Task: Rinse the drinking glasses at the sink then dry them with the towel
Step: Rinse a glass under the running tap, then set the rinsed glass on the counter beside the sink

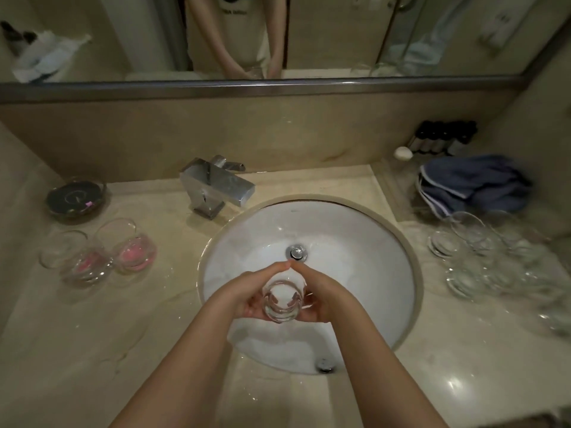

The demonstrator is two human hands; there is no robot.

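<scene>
A clear drinking glass [281, 301] is held upright over the white sink basin [364, 257], its mouth facing me. My left hand [247, 291] wraps its left side and my right hand [321, 295] wraps its right side, fingertips meeting beyond the glass near the drain [297, 252]. Two glasses with pink contents [136, 248] stand on the counter at the left. Several clear glasses [482, 257] are grouped on the counter at the right. A blue towel [472, 185] lies bunched behind them. The chrome tap [219, 185] shows no water running.
A dark round dish [75, 197] sits at the back left. Small dark bottles [445, 139] and a white object [403, 152] stand in the back right corner. A mirror [278, 35] runs along the wall behind the counter. The marble counter [92, 350] is wet in places.
</scene>
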